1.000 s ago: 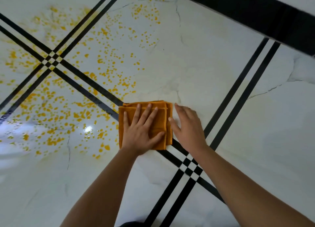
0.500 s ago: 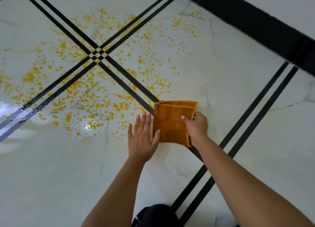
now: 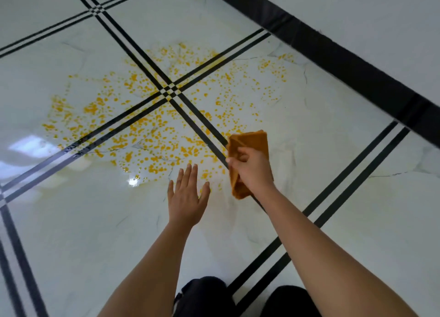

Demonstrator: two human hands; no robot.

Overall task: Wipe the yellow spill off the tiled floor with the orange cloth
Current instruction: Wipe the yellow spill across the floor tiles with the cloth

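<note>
The tiled floor (image 3: pixel 71 221) is white and glossy and fills nearly the whole view. Pairs of thin black lines (image 3: pixel 133 113) divide it into large tiles. A wide black band (image 3: pixel 333 55) runs diagonally across the upper right corner.

The yellow spill (image 3: pixel 154 131) is a broad field of many small drops. It spreads over four tiles around one crossing of the lines, in the middle of the view. The person's knees in dark clothing (image 3: pixel 204 295) show at the bottom edge.

The orange cloth (image 3: pixel 252 140) is folded and sits at the right near edge of the spill, above one pair of lines. The right hand (image 3: pixel 252 171) grips it with curled fingers. It is not clear if the cloth touches the floor. The left hand (image 3: pixel 185 197) holds nothing, with straight fingers, palm down, just beside the cloth at the near edge of the spill.
</note>
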